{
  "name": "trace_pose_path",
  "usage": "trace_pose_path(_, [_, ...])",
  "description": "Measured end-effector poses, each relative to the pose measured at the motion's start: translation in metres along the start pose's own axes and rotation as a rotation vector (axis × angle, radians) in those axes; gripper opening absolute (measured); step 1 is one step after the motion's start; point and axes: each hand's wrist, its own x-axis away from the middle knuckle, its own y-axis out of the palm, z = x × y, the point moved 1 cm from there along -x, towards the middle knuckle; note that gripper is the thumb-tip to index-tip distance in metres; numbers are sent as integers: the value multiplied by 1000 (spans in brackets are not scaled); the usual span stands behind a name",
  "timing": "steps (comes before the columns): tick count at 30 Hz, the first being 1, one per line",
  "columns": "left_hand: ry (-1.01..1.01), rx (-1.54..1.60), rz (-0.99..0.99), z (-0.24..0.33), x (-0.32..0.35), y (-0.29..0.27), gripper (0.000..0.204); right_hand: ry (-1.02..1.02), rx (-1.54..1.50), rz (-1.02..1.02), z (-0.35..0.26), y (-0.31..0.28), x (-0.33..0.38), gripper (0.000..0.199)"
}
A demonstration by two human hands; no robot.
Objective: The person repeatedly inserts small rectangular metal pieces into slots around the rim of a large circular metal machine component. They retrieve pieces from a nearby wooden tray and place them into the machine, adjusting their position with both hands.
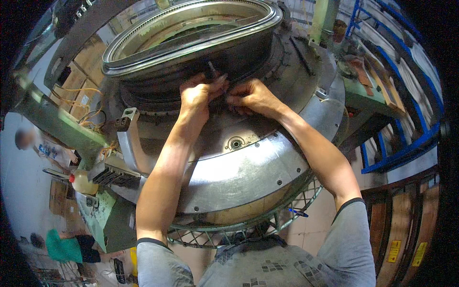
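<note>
Both my arms reach over a large round metal machine. My left hand (200, 93) is closed in a pinch on a small slender rod (211, 66), whose pale end sticks up past the fingers; its exact kind is too small to tell. Close beside it, to the right, my right hand (256, 97) has its fingers curled together, and whatever they hold is hidden. Both hands are in front of the dark cylinder wall (158, 81), below the shiny toothed ring (191, 57). Nearer me lies the polished metal rim (234, 184), with a small round fitting (235, 143) just behind it.
A metal bracket (130, 143) rises at the left of the rim. A plastic jug (86, 182) with a red cap stands farther left. Tools lie on the green ledge (366, 95) at right, before a blue frame (406, 158). Two other people appear at far left.
</note>
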Motion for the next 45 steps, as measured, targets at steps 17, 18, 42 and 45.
trace_pose_path(17, [937,-1584,149,-14,36,22,46,-218,436,363,7,-6,1,16])
trace_pose_path(18, [905,-1581,141,-14,36,22,46,-247,441,364,8,-5,-1,15])
trace_pose_path(42, [978,-1503,145,-15,33,23,41,-334,549,416,8,-6,-3,13])
trace_pose_path(45, [1016,-1498,152,-14,34,23,35,-321,497,419,6,-4,-2,12])
